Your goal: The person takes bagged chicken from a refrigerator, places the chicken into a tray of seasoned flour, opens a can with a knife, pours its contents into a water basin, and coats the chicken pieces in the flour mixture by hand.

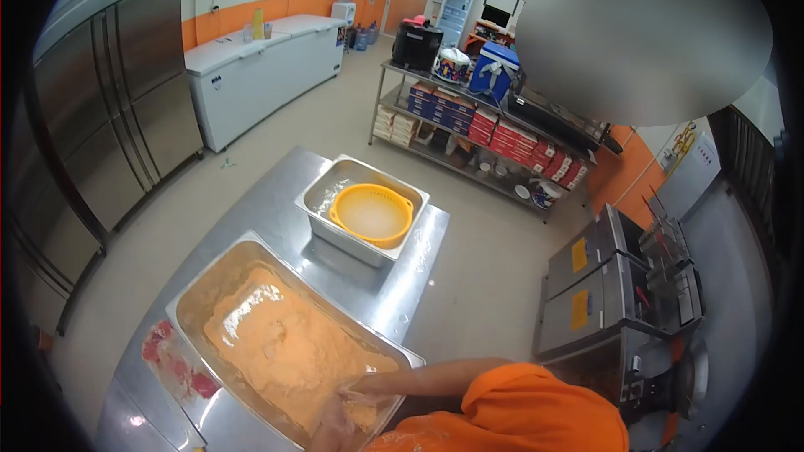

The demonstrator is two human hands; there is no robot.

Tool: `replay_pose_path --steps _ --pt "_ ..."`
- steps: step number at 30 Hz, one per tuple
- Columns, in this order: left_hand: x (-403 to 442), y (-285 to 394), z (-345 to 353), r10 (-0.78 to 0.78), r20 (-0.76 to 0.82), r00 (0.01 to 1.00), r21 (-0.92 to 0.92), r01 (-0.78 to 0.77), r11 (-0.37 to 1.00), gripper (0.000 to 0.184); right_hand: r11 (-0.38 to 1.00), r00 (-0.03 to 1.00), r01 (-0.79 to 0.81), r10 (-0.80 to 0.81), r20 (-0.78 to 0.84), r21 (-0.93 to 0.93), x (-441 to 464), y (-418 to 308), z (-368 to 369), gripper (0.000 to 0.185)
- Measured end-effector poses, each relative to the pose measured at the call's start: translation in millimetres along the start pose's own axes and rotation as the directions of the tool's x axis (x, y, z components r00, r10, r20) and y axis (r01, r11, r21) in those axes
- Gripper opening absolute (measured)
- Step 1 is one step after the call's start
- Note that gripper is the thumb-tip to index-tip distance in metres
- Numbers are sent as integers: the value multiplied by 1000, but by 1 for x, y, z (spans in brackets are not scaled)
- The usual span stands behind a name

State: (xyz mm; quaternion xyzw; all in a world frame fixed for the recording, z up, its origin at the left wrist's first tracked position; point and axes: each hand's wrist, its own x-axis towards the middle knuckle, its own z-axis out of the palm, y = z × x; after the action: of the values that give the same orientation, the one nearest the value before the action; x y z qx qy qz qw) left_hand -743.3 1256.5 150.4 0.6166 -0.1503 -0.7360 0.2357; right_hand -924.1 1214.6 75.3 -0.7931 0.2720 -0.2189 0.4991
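A large steel tray [289, 267] on the metal table holds a heap of orange powder [285, 343]. Both hands are low in the tray at its near right end, touching the powder. My left hand [333, 420] is at the bottom, dusted with powder, its fingers not clearly made out. My right hand [362, 391] lies close beside it, at the end of the bare forearm coming from the orange sleeve; its fingers are partly sunk in or hidden by powder. Beyond the tray, a deep steel pan [352, 244] holds a yellow strainer basket [337, 207] with cloudy liquid.
A clear bag with red contents [180, 360] lies left of the tray on the metal table [276, 180]. Behind stand a white chest freezer [268, 75] and a steel shelf [452, 90] with boxes. Fryers [586, 285] stand at the right, steel refrigerators [109, 109] at the left.
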Motion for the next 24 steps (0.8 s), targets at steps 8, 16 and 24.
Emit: replay_pose_path --steps 8,16,24 --pt "-54 64 -2 234 -257 938 -430 -327 841 39 817 812 -574 576 -91 45 86 -143 -108 51" --pt "-39 79 -42 858 141 493 836 -524 164 47 936 846 -351 312 -431 -12 128 -90 -118 50" --pt "-28 66 -71 783 527 331 815 -457 -355 47 835 750 -274 496 -437 477 144 -13 -68 41"
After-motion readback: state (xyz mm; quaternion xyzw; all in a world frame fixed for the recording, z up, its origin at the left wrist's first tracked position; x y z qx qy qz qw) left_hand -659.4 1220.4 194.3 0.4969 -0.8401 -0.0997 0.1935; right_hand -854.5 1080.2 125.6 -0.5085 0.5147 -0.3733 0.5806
